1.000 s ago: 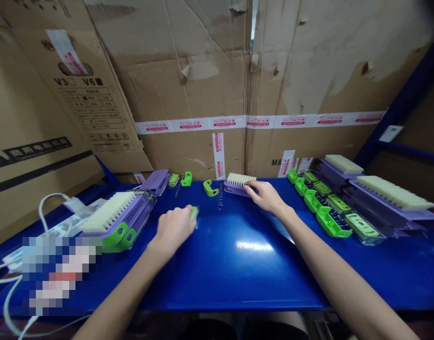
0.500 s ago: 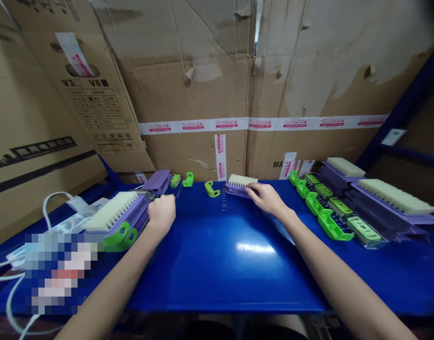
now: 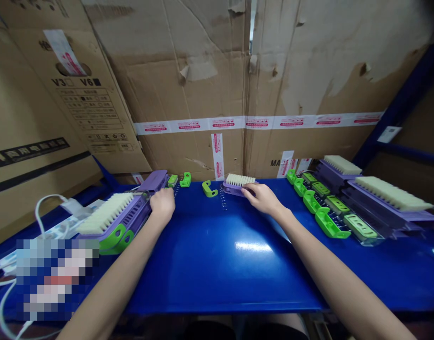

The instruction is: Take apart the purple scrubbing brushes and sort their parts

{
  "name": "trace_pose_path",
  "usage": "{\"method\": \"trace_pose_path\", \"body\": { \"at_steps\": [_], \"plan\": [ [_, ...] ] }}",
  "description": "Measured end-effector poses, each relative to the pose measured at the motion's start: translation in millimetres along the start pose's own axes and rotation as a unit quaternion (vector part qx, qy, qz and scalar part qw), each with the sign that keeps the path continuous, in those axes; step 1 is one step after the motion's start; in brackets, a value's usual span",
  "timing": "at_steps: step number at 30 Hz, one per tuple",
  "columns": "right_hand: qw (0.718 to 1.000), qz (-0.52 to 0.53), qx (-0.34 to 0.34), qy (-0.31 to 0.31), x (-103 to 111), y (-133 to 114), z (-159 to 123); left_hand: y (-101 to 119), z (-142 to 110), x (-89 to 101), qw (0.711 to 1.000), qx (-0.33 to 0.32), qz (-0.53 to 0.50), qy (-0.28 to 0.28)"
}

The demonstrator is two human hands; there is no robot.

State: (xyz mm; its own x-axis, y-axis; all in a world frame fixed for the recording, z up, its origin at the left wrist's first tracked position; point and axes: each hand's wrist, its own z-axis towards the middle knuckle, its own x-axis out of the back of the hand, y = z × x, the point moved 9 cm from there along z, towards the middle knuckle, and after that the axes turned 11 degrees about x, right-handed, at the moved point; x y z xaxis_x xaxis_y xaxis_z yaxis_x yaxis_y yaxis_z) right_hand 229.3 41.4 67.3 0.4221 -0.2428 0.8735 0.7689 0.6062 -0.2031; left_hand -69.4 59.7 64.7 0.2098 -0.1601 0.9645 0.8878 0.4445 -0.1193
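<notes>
My left hand [image 3: 162, 206] is closed in a fist beside the long purple housing [image 3: 155, 182] at the left back of the table; whatever its fingers hold is hidden. My right hand [image 3: 262, 198] curls its thumb and fingers around the right end of a purple piece topped with ridged cream sponge [image 3: 240, 180]. Left of that piece, a thin coil spring [image 3: 223, 198] and a green curved clip [image 3: 209, 189] lie on the blue table. Near my left fist are a small green block [image 3: 172, 181], another spring [image 3: 176, 191] and a green clip [image 3: 185, 180].
A purple sponge piece with green ends [image 3: 107, 215] lies at left, by a white power strip [image 3: 57, 231] with cables. At right stand a row of green clips [image 3: 330, 224], clear-cased green blocks [image 3: 360, 226] and larger sponge pieces [image 3: 394, 192]. Cardboard [image 3: 188, 151] walls the back.
The view has shifted slightly, moving the scene left. My left fist has edged a little away from me and to the right. My right hand stays at the sponge piece.
</notes>
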Motion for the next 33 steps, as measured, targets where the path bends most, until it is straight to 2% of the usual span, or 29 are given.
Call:
{"method": "trace_pose_path", "body": {
  "at_steps": [8, 19, 33],
  "plan": [
    [1.000, -0.016, 0.003, -0.014, -5, -3, -1, 5, 4, -4.0, 1.000, 0.004, 0.023, 0.017],
    [0.999, -0.018, 0.022, -0.039, -17, -11, 0, 5, -6, -12.0, 0.999, 0.008, 0.039, 0.018],
    [0.998, -0.016, 0.026, -0.046, -22, -12, -1, 4, 3, -15.4, 0.999, 0.009, 0.033, 0.017]
  ]
}}
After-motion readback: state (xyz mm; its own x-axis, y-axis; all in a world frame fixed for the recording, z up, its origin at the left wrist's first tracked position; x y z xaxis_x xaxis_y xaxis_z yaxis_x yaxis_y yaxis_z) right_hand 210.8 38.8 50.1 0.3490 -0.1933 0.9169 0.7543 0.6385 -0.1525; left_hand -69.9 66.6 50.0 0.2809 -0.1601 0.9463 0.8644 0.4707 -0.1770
